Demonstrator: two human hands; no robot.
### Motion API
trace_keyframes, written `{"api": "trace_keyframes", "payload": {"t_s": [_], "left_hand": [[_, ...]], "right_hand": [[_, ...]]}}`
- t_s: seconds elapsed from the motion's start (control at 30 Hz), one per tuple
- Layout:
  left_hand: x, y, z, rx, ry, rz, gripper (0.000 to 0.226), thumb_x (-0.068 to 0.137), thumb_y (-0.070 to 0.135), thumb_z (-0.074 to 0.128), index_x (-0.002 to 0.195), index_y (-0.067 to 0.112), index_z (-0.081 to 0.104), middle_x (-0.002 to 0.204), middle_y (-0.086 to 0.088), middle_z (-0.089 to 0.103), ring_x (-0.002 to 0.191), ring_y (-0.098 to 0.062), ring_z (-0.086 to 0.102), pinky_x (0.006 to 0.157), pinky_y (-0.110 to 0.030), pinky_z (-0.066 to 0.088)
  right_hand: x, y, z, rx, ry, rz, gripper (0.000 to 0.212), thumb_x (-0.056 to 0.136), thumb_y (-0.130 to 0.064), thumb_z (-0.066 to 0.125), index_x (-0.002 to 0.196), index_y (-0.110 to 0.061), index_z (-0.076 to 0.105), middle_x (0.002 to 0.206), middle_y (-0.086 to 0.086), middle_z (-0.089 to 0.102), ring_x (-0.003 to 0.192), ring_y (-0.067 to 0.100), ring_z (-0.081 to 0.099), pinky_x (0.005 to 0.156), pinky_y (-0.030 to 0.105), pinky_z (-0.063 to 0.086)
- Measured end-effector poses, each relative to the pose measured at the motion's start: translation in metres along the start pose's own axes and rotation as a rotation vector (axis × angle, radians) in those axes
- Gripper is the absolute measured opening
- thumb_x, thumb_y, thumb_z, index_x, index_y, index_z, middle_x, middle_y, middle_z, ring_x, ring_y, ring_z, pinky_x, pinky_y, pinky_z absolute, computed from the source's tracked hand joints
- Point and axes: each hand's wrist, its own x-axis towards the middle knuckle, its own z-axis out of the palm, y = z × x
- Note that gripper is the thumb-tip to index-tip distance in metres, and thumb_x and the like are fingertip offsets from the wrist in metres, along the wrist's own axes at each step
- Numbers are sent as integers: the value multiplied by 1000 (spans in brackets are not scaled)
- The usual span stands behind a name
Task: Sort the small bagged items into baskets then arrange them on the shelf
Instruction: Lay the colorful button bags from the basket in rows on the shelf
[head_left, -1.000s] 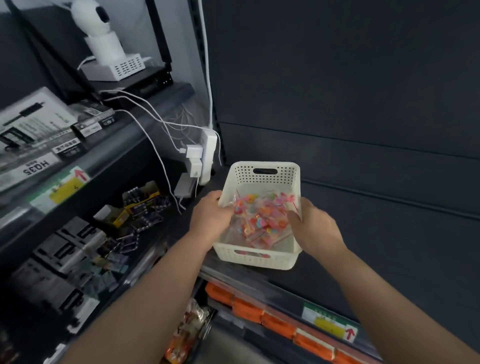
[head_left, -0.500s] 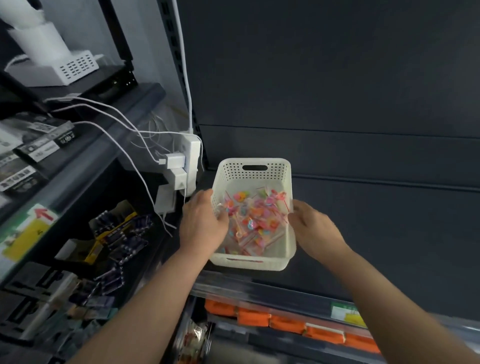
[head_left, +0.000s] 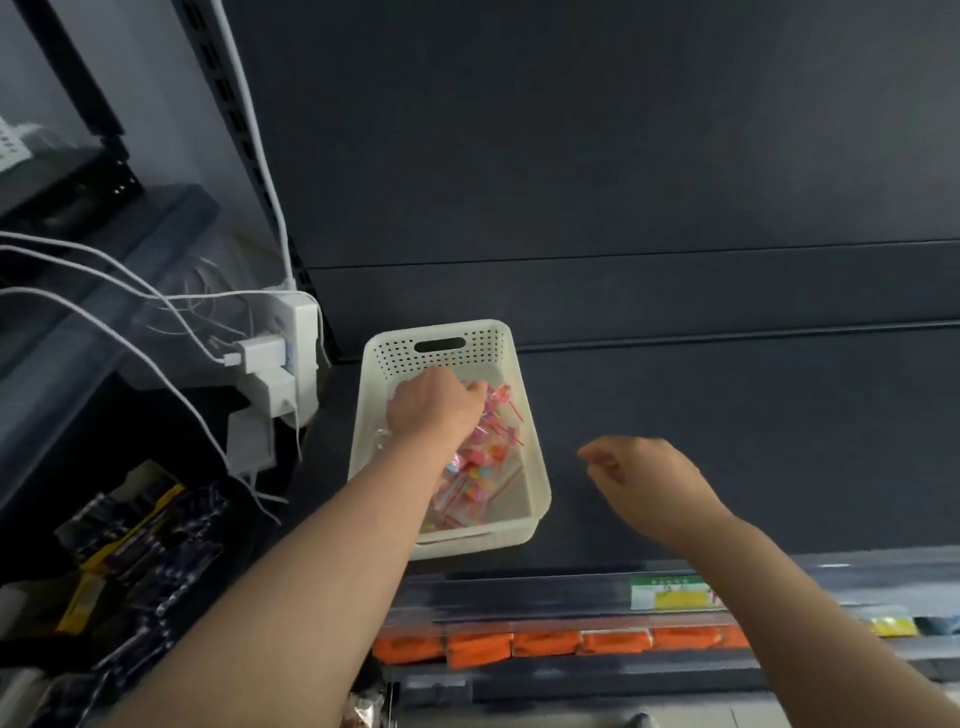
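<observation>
White basket (head_left: 483, 343): right hand (head_left: 639, 467) withdrawn; left hand (head_left: 431, 405) inside.

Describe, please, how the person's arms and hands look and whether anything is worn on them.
The left hand and right hand wear no gloves; no watch, bracelet or ring is visible. The left forearm and right forearm are bare to the frame edge, with no sleeves showing.

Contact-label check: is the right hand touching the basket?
Apart. The head view shows bare dark shelf between the right hand and the right wall of the basket.
</observation>
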Motion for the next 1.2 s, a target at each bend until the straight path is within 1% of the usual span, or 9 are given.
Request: {"api": "trace_keyframes", "payload": {"t_s": [0.13, 0.23, 0.33, 0.47, 0.6, 0.77, 1.03, 1.13, 1.2], "left_hand": [[3, 8, -2, -121, 65, 37, 31, 93, 37, 56, 74, 15, 67, 65, 5, 60, 61, -15, 56, 47, -26, 34], [-8, 23, -16, -373, 156, 136, 16, 95, 27, 54, 87, 17, 63, 73, 9, 60, 67, -12, 55, 53, -25, 36], [-25, 48, -19, -558, 191, 251, 11, 93, 22, 56, 86, 16, 62, 76, 5, 64, 73, -16, 62, 65, -32, 47], [-48, 90, 7, -710, 55, 204, 11, 87, 24, 60, 78, 19, 63, 77, 1, 69, 79, -21, 68, 69, -39, 51], [-72, 132, 41, -797, -73, 91, 10, 91, 24, 58, 87, 19, 65, 84, 2, 70, 78, -14, 68, 69, -36, 54], [-94, 169, 69, -932, -203, -88, 11, 95, 19, 56, 96, 13, 66, 93, 1, 73, 74, -7, 66, 63, -25, 48], [-101, 183, 87, -1127, -191, -369, 8, 95, 19, 59, 99, 15, 66, 101, -2, 72, 87, -14, 67, 66, -28, 46], [-97, 183, 83, -1115, -190, -334, 9, 97, 18, 56, 99, 15, 64, 99, -1, 72, 84, -11, 67, 66, -26, 46], [-95, 181, 80, -1049, -220, -266, 9, 97, 18, 56, 98, 16, 64, 98, 0, 72, 84, -10, 66, 67, -25, 47]], "right_hand": [[4, 8, -8, 53, 60, -13, 30, 97, -26, 45, 123, -30, 61, 115, -12, 66, 104, 10, 62, 86, 25, 50], [8, 16, -9, 148, 84, -9, 28, 96, -27, 48, 119, -31, 63, 112, -16, 66, 101, 5, 61, 86, 25, 51], [14, 30, -10, 326, 101, 25, 23, 95, -27, 51, 113, -30, 66, 105, -17, 67, 93, 1, 60, 78, 16, 46], [22, 51, -18, 797, 48, 149, 17, 97, -27, 49, 97, -30, 66, 94, -11, 71, 90, 7, 67, 77, 27, 53], [28, 84, -44, 1144, -43, 205, 30, 100, -37, 42, 101, -23, 68, 97, -3, 73, 91, 10, 69, 74, 29, 52], [35, 127, -62, 1139, -15, 166, 22, 83, -35, 71, 99, -20, 71, 88, -5, 75, 85, 9, 70, 74, 26, 55], [40, 151, -59, 1134, -117, 196, 13, 84, -13, 71, 97, -18, 69, 85, 3, 75, 76, 12, 70, 67, 24, 55], [40, 150, -58, 1175, -201, 182, 19, 85, -11, 70, 100, -22, 68, 92, -2, 74, 88, 9, 70, 73, 25, 55], [41, 148, -60, 1213, -200, 182, 19, 81, -23, 75, 99, -21, 69, 93, -6, 74, 90, 5, 69, 77, 27, 56]]}}
